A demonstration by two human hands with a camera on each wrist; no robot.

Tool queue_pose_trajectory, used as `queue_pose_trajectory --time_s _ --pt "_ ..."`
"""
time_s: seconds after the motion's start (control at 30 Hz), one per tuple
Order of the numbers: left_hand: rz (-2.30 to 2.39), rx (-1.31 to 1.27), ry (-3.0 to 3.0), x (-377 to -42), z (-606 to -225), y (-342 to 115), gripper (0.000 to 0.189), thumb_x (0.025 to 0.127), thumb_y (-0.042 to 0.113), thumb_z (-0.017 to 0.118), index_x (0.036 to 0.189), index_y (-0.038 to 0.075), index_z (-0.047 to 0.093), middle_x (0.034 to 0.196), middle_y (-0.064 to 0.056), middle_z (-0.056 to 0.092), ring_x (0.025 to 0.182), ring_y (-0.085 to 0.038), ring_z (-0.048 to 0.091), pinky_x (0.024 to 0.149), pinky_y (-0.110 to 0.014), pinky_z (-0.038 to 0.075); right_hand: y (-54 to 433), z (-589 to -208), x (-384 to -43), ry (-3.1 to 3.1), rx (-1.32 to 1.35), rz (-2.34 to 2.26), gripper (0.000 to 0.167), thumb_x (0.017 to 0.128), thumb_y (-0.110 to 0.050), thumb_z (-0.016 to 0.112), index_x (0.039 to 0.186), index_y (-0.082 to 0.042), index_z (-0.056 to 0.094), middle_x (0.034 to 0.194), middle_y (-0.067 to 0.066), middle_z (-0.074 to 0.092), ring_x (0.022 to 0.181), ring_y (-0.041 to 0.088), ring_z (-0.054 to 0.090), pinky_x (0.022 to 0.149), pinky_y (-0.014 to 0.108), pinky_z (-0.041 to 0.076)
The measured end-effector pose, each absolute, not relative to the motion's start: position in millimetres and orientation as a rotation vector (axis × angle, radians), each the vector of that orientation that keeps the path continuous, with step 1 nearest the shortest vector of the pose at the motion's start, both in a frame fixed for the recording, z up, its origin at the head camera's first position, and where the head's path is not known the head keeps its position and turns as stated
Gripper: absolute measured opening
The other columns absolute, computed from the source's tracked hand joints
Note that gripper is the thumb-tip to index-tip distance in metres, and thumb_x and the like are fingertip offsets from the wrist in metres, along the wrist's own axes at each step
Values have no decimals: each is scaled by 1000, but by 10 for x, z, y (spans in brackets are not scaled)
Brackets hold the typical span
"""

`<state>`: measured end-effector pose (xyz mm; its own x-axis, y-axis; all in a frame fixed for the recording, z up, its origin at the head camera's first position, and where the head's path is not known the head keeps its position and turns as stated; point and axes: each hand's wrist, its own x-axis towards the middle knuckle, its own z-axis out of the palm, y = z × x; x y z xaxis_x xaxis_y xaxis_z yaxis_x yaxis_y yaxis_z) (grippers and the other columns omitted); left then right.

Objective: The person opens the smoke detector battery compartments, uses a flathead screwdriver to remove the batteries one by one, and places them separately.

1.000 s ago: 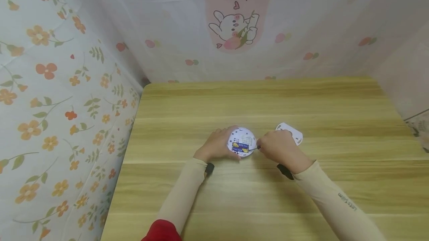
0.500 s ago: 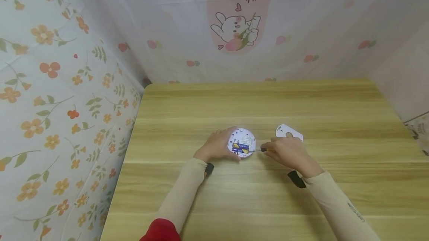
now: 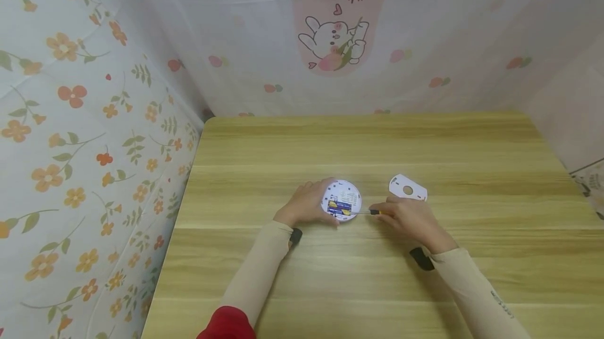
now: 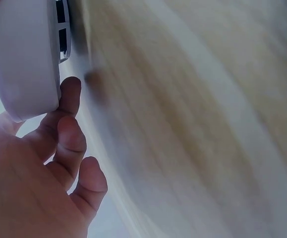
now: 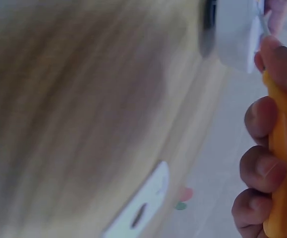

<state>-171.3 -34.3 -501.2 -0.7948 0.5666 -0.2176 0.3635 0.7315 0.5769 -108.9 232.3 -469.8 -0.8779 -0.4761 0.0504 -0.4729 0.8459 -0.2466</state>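
Note:
My left hand (image 3: 306, 204) grips the left edge of a round white smoke detector (image 3: 346, 190), its back facing up. Blue-and-yellow batteries (image 3: 341, 208) lie side by side in its compartment. In the left wrist view the fingers curl under the white casing (image 4: 24, 59). A screwdriver with an orange-yellow handle (image 5: 283, 158) is held in my right hand (image 3: 410, 219), fingers wrapped round the handle. Its thin metal shaft (image 3: 362, 211) points left, with the tip at the right end of the batteries.
A white mounting plate (image 3: 398, 181) with a round hole lies on the wooden table (image 3: 264, 155), just beyond my right hand. A floral cloth (image 3: 94, 171) hangs at the left and a printed curtain (image 3: 255, 40) along the back.
My right hand has drawn back to the right and slightly down, so more of the screwdriver shaft and the mounting plate shows. The left hand and the smoke detector stay in place.

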Motion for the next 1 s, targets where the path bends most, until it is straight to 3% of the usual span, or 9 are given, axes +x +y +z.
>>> queue_pose_trajectory --time_s 0.5,1.0 --pt "740 719 2552 -1707 -5025 -346 116 61 54 85 153 22 23 152 -2 41 129 -24 45 113 -45 32 2405 -4948 -1054 3081 -783 -537 20 83 -23 74 103 -22 76 76 -10 63 62 2 43 53 22 37" --pt "745 716 2552 -1718 -5015 -339 115 62 54 85 154 22 23 153 -2 40 137 -26 41 114 -46 30 2408 -5033 -1056 3145 -882 -676 22 78 -21 78 100 -23 76 71 -15 58 63 -2 40 53 17 34"
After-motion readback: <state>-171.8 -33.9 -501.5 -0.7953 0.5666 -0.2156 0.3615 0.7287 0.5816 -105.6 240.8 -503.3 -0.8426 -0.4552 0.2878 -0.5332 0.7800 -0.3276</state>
